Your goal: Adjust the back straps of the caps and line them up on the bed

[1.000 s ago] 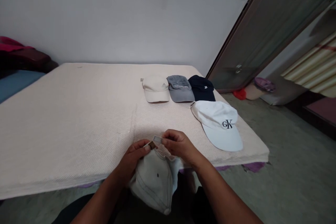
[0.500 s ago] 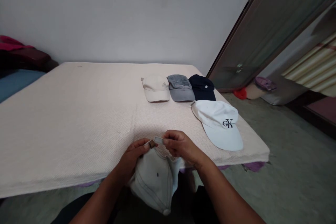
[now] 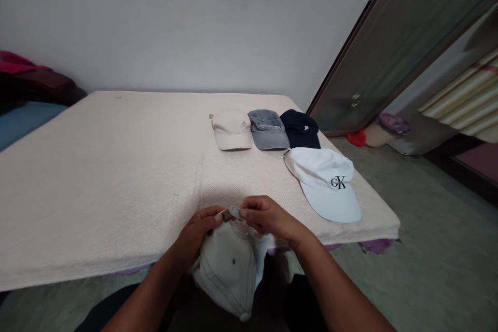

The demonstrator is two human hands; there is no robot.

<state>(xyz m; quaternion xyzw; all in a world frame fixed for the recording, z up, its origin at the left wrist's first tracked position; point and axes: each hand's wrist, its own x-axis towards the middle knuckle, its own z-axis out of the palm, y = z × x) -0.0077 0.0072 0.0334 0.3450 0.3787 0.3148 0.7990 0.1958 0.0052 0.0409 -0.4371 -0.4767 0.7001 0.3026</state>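
Observation:
A pale grey baseball cap [image 3: 227, 264] with dark stitching hangs crown-down over my lap, its back strap [image 3: 235, 212] uppermost. My left hand [image 3: 199, 229] pinches the strap's left side beside a small brown tab or buckle [image 3: 226, 215]. The light end of the strap is gripped between the thumb and fingers of my right hand [image 3: 264, 215], close to the brown piece. Whether the strap end is inside the brown piece I cannot tell. Just right of my hands lies a white cap [image 3: 321, 168] with black letters, brim toward me.
Farther back on the cream-covered bed [image 3: 116, 176] sit a beige cap [image 3: 232, 127], a grey cap [image 3: 268, 127] and a navy cap [image 3: 298, 127] in a row. A wall [image 3: 175, 36] stands behind. The bed's right edge drops to the floor [image 3: 436, 249].
My right hand has shifted slightly left and down, bringing the strap end nearer the brown piece. My left hand keeps its hold on the cap.

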